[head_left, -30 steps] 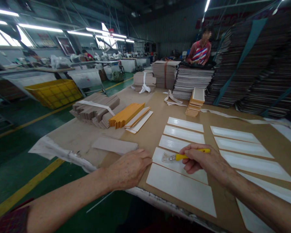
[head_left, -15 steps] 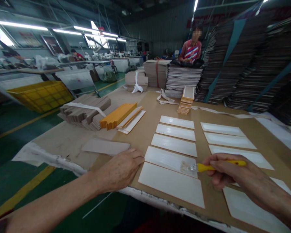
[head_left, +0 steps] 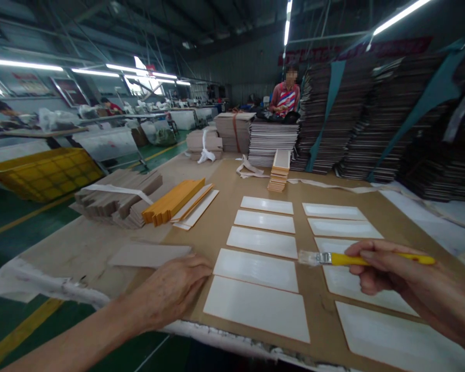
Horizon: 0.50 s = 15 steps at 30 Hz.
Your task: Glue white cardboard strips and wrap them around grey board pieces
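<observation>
My right hand (head_left: 387, 268) is closed round the yellow handle of a flat paintbrush (head_left: 341, 258). The bristles point left, in the gap just right of a white rectangular card (head_left: 258, 269) with an orange edge, which has a wet sheen. My left hand (head_left: 178, 284) rests on the table, fingers stretched out, its fingertips at that card's left edge. Directly nearer to me is a duller white card (head_left: 258, 309). Farther off in the same column lie several glossy cards (head_left: 261, 242). A second column of shiny cards (head_left: 333, 227) runs beneath and beyond my right hand.
A grey strip (head_left: 149, 256) lies beyond my left hand. Orange strips (head_left: 176, 200) and a bundle of grey boards (head_left: 118, 196) sit at the left. A small card stack (head_left: 279, 168) stands farther back, before tall dark stacks (head_left: 337, 113). A person (head_left: 285, 98) sits behind.
The brush has moved right, off the glossy card, and is now beside its right edge. My left hand stays at the card's left edge. The camera view has shifted.
</observation>
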Each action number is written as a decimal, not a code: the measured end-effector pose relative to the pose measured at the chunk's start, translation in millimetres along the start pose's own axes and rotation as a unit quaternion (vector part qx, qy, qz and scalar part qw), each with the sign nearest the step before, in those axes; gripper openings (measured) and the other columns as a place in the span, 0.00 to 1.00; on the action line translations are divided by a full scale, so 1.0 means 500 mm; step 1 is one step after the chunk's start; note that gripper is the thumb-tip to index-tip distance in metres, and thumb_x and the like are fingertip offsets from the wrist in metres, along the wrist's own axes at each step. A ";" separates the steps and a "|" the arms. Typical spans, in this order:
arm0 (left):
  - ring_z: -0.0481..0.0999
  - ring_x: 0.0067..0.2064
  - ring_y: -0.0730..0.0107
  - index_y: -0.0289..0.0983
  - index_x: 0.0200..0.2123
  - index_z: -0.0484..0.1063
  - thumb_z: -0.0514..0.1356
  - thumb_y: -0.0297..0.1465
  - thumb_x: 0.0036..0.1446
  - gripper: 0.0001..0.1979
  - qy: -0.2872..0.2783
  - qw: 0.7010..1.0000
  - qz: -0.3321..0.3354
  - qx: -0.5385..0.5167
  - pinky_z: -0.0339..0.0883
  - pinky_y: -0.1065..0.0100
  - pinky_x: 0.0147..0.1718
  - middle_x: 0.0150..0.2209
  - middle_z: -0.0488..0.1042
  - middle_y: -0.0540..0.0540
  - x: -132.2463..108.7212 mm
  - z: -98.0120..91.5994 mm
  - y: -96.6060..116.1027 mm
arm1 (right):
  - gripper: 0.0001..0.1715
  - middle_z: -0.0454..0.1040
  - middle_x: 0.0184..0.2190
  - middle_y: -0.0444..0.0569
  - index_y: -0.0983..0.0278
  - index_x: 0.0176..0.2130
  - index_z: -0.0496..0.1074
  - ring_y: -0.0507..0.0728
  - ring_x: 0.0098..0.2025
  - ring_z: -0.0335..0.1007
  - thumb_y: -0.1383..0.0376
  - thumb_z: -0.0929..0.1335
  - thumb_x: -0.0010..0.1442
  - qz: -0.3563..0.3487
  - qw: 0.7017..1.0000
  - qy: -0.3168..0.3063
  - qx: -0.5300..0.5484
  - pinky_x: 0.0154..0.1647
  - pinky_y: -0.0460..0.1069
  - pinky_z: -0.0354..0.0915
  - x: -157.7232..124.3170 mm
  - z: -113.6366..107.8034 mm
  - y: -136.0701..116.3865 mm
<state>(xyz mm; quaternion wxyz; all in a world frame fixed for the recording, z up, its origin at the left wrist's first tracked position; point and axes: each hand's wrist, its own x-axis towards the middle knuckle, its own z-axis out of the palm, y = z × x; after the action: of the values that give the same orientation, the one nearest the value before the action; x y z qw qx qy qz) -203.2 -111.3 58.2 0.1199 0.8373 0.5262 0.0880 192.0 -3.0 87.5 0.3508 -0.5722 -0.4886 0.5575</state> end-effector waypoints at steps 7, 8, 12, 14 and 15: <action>0.75 0.39 0.62 0.39 0.40 0.73 0.47 0.28 0.69 0.14 0.106 0.993 0.023 0.043 0.69 0.61 0.40 0.37 0.76 0.44 0.088 -0.025 0.002 | 0.12 0.75 0.24 0.46 0.55 0.28 0.75 0.51 0.22 0.68 0.57 0.78 0.44 -0.091 0.982 0.124 0.113 0.20 0.40 0.70 0.082 -0.136 -0.029; 0.74 0.39 0.60 0.39 0.40 0.73 0.47 0.27 0.68 0.14 0.095 0.994 0.038 0.046 0.69 0.60 0.41 0.37 0.75 0.44 0.120 -0.031 0.011 | 0.08 0.75 0.24 0.45 0.56 0.29 0.75 0.50 0.22 0.68 0.61 0.76 0.48 -0.098 0.980 0.127 0.116 0.20 0.39 0.69 0.101 -0.148 -0.031; 0.72 0.48 0.56 0.36 0.44 0.73 0.51 0.22 0.63 0.13 0.054 0.989 0.122 0.064 0.68 0.56 0.51 0.42 0.76 0.40 0.280 -0.030 0.051 | 0.05 0.76 0.24 0.45 0.62 0.33 0.73 0.49 0.21 0.70 0.70 0.73 0.55 -0.094 0.983 0.125 0.094 0.22 0.40 0.70 0.189 -0.148 -0.035; 0.72 0.51 0.55 0.34 0.45 0.74 0.53 0.17 0.56 0.17 0.017 0.986 0.149 0.077 0.67 0.56 0.54 0.45 0.77 0.39 0.363 -0.014 0.064 | 0.04 0.76 0.24 0.45 0.64 0.34 0.72 0.49 0.21 0.69 0.70 0.72 0.57 -0.090 0.986 0.114 0.082 0.23 0.41 0.71 0.232 -0.130 -0.033; 0.71 0.53 0.55 0.33 0.46 0.74 0.55 0.15 0.53 0.19 -0.003 0.984 0.160 0.080 0.66 0.57 0.56 0.46 0.77 0.38 0.402 -0.003 0.068 | 0.04 0.75 0.24 0.45 0.65 0.34 0.72 0.48 0.21 0.69 0.70 0.72 0.59 -0.089 0.987 0.109 0.076 0.23 0.41 0.71 0.253 -0.120 -0.031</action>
<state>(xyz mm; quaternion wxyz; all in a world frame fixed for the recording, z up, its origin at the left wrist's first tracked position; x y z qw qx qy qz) -87.6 56.3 73.9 0.0384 0.9178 0.3902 0.0617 235.9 130.0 73.0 0.4925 -0.5552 -0.4531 0.4939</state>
